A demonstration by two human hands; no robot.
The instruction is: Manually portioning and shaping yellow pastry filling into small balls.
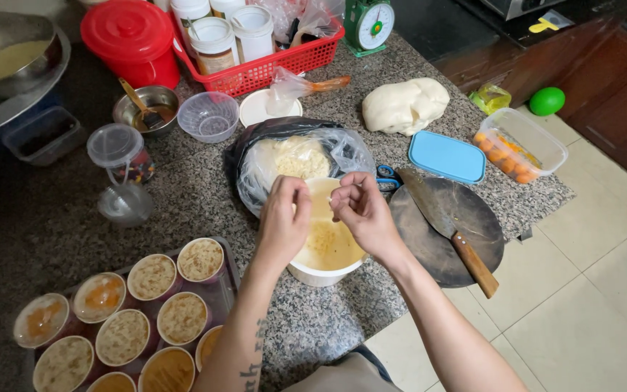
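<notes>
Speckled grey granite counter (205,196) fills your view, with pale floor tiles at three o'clock. At its centre sits your round white plastic tub (326,250), smeared inside with yellow batter and crumbly bits, its lower rim overhanging the counter edge. Both your hands hover over it: your left hand (283,221) is curled with fingertips pinched together, your right hand (363,212) likewise pinched on something too small to tell, the two nearly touching.

At twelve o'clock a black plastic bag lined with clear film (295,156) holds pale crumbly filling, touching the tub. At three o'clock a dark round wooden board (459,236) carries a wooden-handled cleaver (448,225). At seven o'clock a metal tray (228,279) holds round filled cups with beige and orange tops. At eleven o'clock stands a red plastic basket (263,69) of white-lidded jars with a red lidded bucket (132,40) beside it. At one o'clock lies a lump of white dough (405,105), then a blue rectangular lid (446,157).
</notes>
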